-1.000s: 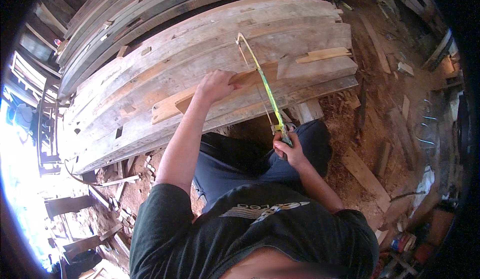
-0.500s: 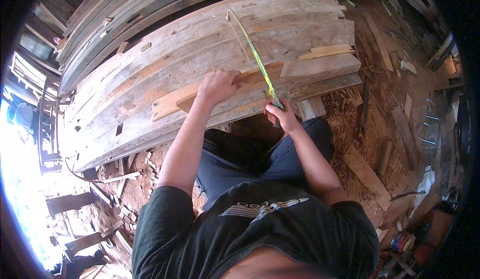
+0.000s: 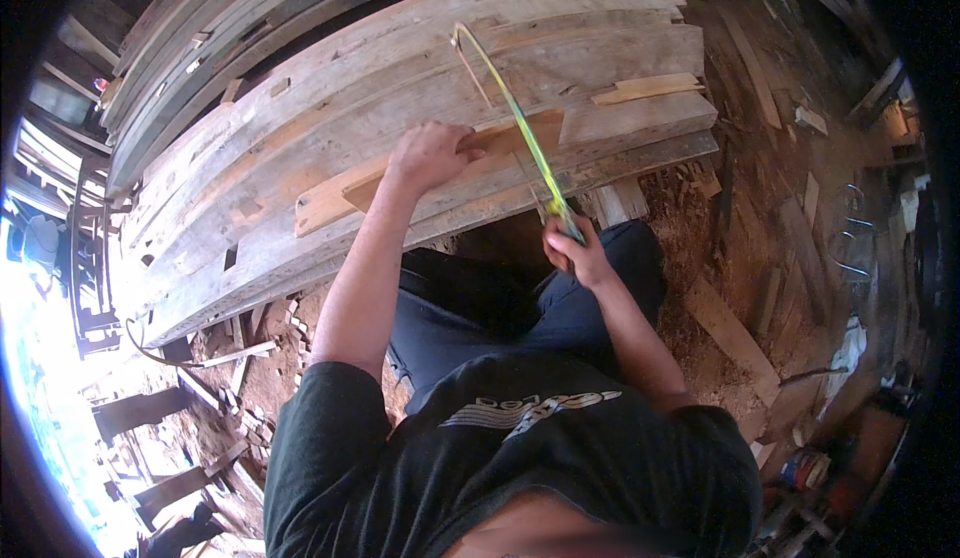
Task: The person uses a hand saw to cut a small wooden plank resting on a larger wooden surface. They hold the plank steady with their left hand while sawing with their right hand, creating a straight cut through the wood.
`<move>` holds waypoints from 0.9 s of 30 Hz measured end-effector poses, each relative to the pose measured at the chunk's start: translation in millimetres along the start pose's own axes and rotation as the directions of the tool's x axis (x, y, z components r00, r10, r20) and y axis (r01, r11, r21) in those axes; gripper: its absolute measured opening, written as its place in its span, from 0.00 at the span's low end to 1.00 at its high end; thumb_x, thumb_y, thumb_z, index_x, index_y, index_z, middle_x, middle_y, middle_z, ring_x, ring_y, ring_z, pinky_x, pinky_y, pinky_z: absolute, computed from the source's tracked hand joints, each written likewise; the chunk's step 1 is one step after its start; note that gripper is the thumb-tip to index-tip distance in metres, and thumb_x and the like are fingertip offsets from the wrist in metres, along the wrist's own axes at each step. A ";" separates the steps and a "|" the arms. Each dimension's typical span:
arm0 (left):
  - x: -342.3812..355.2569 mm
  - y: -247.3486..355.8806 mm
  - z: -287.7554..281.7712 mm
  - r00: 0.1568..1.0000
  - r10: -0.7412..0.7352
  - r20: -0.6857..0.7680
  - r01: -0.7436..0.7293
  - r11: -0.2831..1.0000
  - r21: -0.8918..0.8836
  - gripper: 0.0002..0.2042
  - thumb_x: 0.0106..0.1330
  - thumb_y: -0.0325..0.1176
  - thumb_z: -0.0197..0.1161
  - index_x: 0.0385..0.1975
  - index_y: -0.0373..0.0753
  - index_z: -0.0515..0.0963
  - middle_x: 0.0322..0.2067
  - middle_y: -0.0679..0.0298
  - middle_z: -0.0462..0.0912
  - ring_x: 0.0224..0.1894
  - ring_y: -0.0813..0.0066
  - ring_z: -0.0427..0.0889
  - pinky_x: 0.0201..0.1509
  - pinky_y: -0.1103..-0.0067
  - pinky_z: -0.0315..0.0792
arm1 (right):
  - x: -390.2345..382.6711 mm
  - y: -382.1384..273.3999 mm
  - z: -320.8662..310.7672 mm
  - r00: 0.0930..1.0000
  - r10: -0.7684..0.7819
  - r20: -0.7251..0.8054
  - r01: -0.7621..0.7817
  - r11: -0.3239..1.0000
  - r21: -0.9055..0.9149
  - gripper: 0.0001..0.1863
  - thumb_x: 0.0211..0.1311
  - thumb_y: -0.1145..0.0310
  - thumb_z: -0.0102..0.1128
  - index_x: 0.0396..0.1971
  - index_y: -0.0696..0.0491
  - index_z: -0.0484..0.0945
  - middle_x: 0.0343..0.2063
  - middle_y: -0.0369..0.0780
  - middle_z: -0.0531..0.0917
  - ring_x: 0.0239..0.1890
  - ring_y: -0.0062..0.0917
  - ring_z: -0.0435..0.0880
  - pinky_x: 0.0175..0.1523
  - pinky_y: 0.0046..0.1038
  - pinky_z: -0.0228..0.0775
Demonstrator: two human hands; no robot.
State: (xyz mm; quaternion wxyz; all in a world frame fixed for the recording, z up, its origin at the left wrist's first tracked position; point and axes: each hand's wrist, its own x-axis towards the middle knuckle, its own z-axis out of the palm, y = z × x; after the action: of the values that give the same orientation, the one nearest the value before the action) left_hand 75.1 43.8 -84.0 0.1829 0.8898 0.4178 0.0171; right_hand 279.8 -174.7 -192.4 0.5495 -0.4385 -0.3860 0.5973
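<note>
On the grey plank table (image 3: 400, 78), an orange-brown wooden strip (image 3: 546, 128) is clasped by the fingers of the left hand (image 3: 430, 156); off the table's near edge, the slim yellow-green bow saw (image 3: 537, 151) is gripped by the right hand (image 3: 580, 250). Strokes should be kept straight, the strip firmly pinned.

fisheye frame: circular, corners black. daylight: strong, from the left, burnt out to white, detail lost. planks (image 3: 400, 88): pale, evenly lit; deep shadow beneath the near edge. floor at right (image 3: 670, 358): dimmer, reddish brown. long boards at top (image 3: 330, 18): bowed by the lens. saw (image 3: 535, 148): slightly soft, perhaps motion blur. lower edge: dark smear.
</note>
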 end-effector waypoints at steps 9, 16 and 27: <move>-3.7 2.4 -6.4 0.995 -0.080 -0.063 0.083 0.995 0.051 0.22 0.66 0.55 0.64 0.50 0.45 0.85 0.43 0.51 0.88 0.49 0.47 0.85 0.54 0.58 0.78 | 51.7 -17.2 18.8 0.999 0.013 -0.036 -0.016 0.995 -0.101 0.14 0.68 0.59 0.64 0.26 0.51 0.76 0.16 0.29 0.73 0.15 0.13 0.69 0.21 0.21 0.58; 9.5 -8.4 -1.7 1.000 0.010 -0.026 -0.010 1.000 0.007 0.22 0.66 0.54 0.65 0.50 0.44 0.84 0.42 0.51 0.88 0.47 0.46 0.85 0.52 0.58 0.78 | -47.0 11.8 -13.3 1.000 0.003 0.027 -0.002 0.998 -0.066 0.10 0.65 0.64 0.66 0.31 0.53 0.77 0.22 0.32 0.78 0.19 0.12 0.70 0.24 0.20 0.60; -3.4 2.5 -6.0 0.997 -0.051 -0.066 0.055 0.997 0.051 0.23 0.67 0.56 0.63 0.51 0.45 0.84 0.44 0.51 0.87 0.49 0.48 0.85 0.53 0.58 0.78 | 47.5 -15.8 14.0 1.000 0.006 -0.006 -0.006 1.000 -0.024 0.12 0.69 0.60 0.64 0.29 0.51 0.77 0.21 0.32 0.78 0.17 0.14 0.72 0.23 0.22 0.63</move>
State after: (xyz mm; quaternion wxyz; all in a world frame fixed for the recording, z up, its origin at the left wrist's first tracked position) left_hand 73.7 41.7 -77.1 0.1463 0.8819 0.4471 0.0299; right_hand 271.0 -125.6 -177.7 0.5434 -0.4482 -0.3902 0.5929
